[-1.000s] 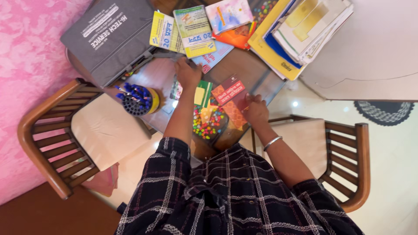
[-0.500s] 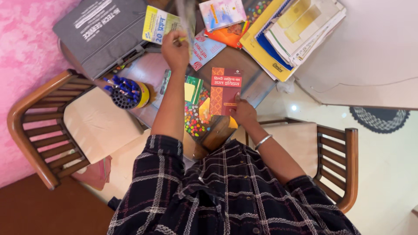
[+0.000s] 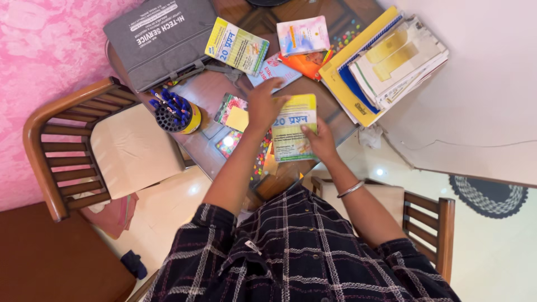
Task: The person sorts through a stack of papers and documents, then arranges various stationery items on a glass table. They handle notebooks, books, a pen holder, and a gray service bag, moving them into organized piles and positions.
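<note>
Two hands meet on one yellow-and-green booklet (image 3: 294,134), which lies on the brown table (image 3: 201,92) just ahead of the person in the dark plaid shirt (image 3: 291,251). The left hand (image 3: 262,102) rests at the booklet's left edge with its fingers spread and fairly flat; whether they pinch the cover cannot be told. The right hand (image 3: 320,141), a metal bangle (image 3: 351,189) on its wrist, has its fingers closed on the booklet's right edge. Under and beside the booklet lies a book with coloured dots on its cover (image 3: 241,146), and a yellow sticky note (image 3: 237,118) sits on a green book just left of the left hand. Farther up the table are a second yellow booklet (image 3: 236,46) of the same kind, a pastel booklet (image 3: 303,34), an orange book (image 3: 307,61), and a grey laptop bag (image 3: 159,36). A yellow holder full of blue pens (image 3: 176,112) stands near the table's left edge. A stack of folders and papers (image 3: 386,59) sits at the right. Wooden chairs (image 3: 61,151) stand on both sides.
</note>
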